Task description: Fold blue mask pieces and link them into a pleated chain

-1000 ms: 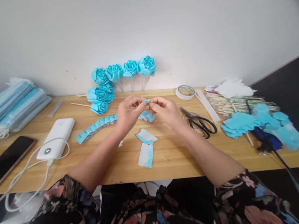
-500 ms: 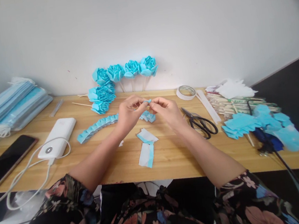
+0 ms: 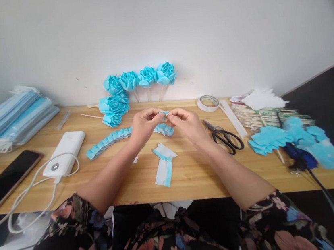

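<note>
Between the fingertips of both hands is a small folded blue-and-white piece of fabric (image 3: 164, 113). My left hand (image 3: 147, 123) pinches it from the left, and my right hand (image 3: 185, 122) pinches it from the right. Just under them runs a row of folded blue pieces (image 3: 110, 142), its middle hidden behind my left hand and its right end (image 3: 164, 129) showing. Two flat white-and-blue fabric pieces (image 3: 163, 173) lie on the table nearer to me. Black-handled scissors (image 3: 223, 136) rest to the right of my right forearm.
Blue fabric roses (image 3: 148, 77) on sticks lean at the wall. On the left are face masks (image 3: 16, 115), a power bank (image 3: 64, 153) with cable and a phone (image 3: 9, 181). On the right are a tape roll (image 3: 208, 103), wooden sticks (image 3: 257, 118), blue fabric pieces (image 3: 269, 139) and a glue gun (image 3: 300, 157).
The small blue piece has turned slightly in my fingertips and shows more white. Both hands stay in nearly the same place.
</note>
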`<action>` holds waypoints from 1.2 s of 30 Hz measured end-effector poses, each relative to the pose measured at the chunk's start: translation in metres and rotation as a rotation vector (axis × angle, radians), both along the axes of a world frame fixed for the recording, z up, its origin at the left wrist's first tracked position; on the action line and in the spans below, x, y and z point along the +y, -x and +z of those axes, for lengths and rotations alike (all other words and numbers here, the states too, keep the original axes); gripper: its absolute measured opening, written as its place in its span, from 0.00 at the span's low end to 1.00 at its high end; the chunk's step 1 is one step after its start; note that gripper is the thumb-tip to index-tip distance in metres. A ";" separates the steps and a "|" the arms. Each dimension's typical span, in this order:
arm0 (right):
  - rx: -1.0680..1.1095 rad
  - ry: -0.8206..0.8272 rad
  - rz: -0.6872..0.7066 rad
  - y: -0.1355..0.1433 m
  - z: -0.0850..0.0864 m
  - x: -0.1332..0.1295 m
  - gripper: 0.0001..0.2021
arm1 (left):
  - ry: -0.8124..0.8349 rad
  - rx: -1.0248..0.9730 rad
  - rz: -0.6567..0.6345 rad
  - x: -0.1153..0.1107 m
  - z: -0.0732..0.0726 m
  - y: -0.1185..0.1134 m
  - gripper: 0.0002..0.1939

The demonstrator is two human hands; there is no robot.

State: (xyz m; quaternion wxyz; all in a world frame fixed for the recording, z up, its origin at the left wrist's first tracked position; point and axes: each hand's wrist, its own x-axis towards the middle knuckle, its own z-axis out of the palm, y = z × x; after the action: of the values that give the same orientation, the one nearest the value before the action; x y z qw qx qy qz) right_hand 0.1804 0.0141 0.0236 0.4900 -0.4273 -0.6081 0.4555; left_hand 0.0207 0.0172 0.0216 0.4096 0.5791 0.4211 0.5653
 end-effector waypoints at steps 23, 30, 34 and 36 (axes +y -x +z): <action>-0.671 -0.350 0.503 0.040 -0.019 -0.024 0.10 | 0.310 -0.179 -0.079 0.037 -0.001 0.045 0.09; -0.799 -0.382 0.538 0.059 -0.025 -0.031 0.11 | 0.289 -0.164 -0.132 0.036 0.003 0.048 0.11; -0.758 -0.404 0.584 0.068 -0.025 -0.035 0.12 | 0.291 -0.155 -0.138 0.037 0.003 0.049 0.12; -0.762 -0.454 0.626 0.070 -0.022 -0.036 0.13 | 0.289 -0.156 -0.137 0.037 0.002 0.050 0.12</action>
State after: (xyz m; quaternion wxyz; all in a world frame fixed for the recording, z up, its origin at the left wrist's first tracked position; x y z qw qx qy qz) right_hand 0.1107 -0.0215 0.0017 0.1559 -0.2442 -0.9240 0.2496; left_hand -0.0290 0.0546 0.0236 0.5577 0.4959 0.4246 0.5127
